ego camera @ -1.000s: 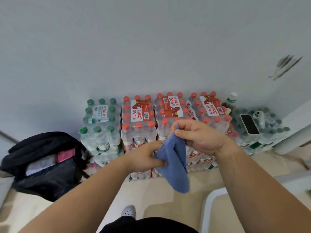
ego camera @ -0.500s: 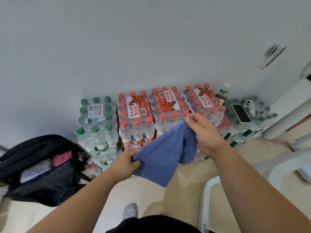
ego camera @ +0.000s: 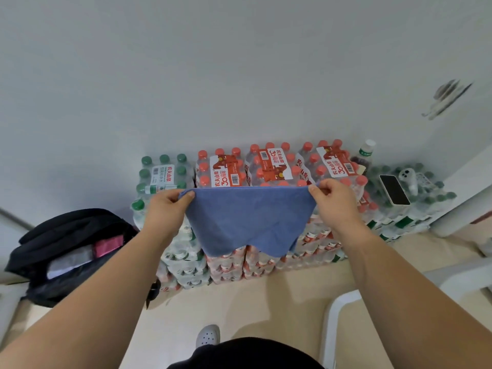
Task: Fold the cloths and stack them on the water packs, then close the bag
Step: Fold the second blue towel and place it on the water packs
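A blue cloth point(ego camera: 249, 218) hangs spread out in front of the stacked water packs point(ego camera: 269, 166). My left hand point(ego camera: 166, 211) pinches its top left corner and my right hand point(ego camera: 334, 199) pinches its top right corner, so the top edge is stretched taut between them. The cloth's lower edge droops in two points over the red-capped packs. A black bag point(ego camera: 69, 251) stands open on the floor at the left, with pink and white cloths showing inside it.
Green-capped packs point(ego camera: 162, 177) stand left of the red-capped ones. A phone point(ego camera: 394, 189) and a white controller point(ego camera: 408, 175) lie on the packs at the right, beside a single bottle point(ego camera: 363, 157). A white chair frame point(ego camera: 346, 310) is at my lower right.
My hands have moved apart and raised the cloth. It went from a bunched strip to a sheet stretched wide between both hands.
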